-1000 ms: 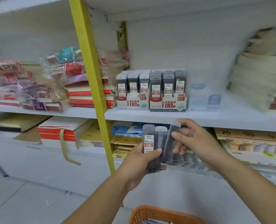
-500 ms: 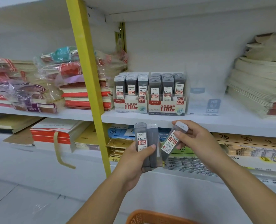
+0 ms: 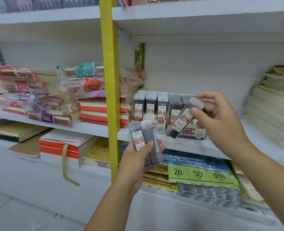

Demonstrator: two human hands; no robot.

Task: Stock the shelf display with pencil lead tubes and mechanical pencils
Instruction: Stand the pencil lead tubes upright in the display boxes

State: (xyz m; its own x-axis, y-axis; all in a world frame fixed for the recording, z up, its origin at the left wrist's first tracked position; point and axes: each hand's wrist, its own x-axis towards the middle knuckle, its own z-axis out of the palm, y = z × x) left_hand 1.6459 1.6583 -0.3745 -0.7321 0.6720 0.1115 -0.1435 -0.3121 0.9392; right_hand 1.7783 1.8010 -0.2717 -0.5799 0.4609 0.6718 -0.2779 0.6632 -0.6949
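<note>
Single 0.5 lead tube (image 3: 183, 120) pinched in my right hand (image 3: 221, 117): dark grey body, white cap, red-and-white label facing me, tilted with cap toward 1 o'clock. My left hand (image 3: 138, 162) grips a bundle of grey tubes (image 3: 144, 144), upright, front label 0.7 HB, at 8 o'clock from the single; count unclear. On the shelf (image 3: 91, 129): 0.5 HB display box (image 3: 150, 107) at 10 o'clock of the tilted tube, tubes standing in rows. 0.7 box (image 3: 176, 104) at its 3 o'clock, partly behind the tilted tube.
</note>
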